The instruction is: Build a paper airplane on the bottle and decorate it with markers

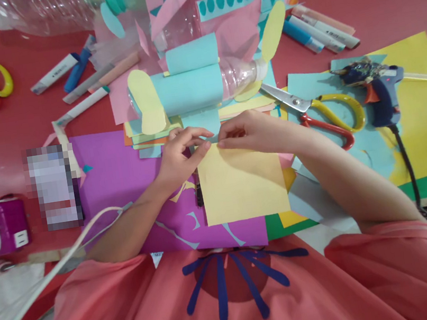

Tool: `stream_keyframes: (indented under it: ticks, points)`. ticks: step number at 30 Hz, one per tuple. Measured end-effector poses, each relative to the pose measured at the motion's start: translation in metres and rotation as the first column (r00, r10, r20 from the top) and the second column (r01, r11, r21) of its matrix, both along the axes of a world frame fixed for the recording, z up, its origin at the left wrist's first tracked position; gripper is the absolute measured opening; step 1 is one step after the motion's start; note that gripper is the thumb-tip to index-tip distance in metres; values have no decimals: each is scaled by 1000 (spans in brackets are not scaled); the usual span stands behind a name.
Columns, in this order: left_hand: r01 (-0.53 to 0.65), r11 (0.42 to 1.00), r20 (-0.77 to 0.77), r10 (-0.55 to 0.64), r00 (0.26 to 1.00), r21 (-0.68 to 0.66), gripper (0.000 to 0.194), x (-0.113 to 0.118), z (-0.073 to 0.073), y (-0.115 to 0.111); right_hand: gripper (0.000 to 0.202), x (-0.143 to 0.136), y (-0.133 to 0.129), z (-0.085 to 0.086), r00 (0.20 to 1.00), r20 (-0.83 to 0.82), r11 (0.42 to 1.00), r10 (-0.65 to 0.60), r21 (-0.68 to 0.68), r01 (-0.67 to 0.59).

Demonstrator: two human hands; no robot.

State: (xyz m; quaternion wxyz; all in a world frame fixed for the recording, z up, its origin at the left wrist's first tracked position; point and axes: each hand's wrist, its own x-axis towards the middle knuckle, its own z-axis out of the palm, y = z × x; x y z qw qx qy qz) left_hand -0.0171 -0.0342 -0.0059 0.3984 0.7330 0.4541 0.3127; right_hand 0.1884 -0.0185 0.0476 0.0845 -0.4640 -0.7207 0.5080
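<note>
A pale yellow sheet of paper (244,187) lies in front of me over a purple sheet (117,158). Its top edge is between the fingers and thumb of my right hand (247,132). Beside it, my left hand (183,156) is curled at the sheet's top left corner, thumb on the edge and fingers bent above it. Just beyond my hands lies a plastic bottle (238,73) wrapped in light blue paper (189,89), with yellow paper ovals (148,103) at its ends.
Scissors (301,104) and a blue glue gun (384,97) with a black cord lie at right on coloured paper. Markers (56,74) are scattered on both sides. A phone (55,189), a purple power adapter (2,226) and a white cable (54,274) are at left.
</note>
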Motion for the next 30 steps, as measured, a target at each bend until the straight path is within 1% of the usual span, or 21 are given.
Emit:
stream_keyframes:
  ticks: [4, 7, 12, 15, 18, 24, 27, 30]
  points:
    - [-22, 999, 27, 21, 999, 34, 7, 0, -1, -1, 21, 1, 3, 0, 999, 41, 1000, 15, -15, -14]
    - [-47, 999, 98, 46, 994, 7, 8, 0, -2, 0, 22, 9, 7, 1, 996, 88, 1000, 24, -21, -23]
    - [-73, 997, 138, 78, 987, -38, 10, 0, -3, 1, 30, 26, 16, 5, 989, 93, 993, 115, 17, -117]
    - [-95, 995, 152, 100, 983, -40, 12, -1, -4, 2, 25, 30, 18, 7, 987, 75, 989, 145, 0, -145]
    - [-108, 994, 143, 111, 983, -32, 14, -2, -5, 2, 22, 29, 17, 5, 987, 53, 988, 152, -29, -151]
    - [-61, 998, 27, 62, 998, -29, 12, -1, -2, 1, 20, 22, 15, 2, 987, 38, 987, 155, -47, -153]
    - [-48, 998, 40, 50, 998, -41, 11, 0, -1, 1, 21, 21, 15, 4, 984, 71, 986, 164, -48, -161]
    - [-40, 998, 66, 42, 997, -41, 10, 0, -1, 2, 22, 21, 16, 6, 980, 68, 982, 189, -33, -187]
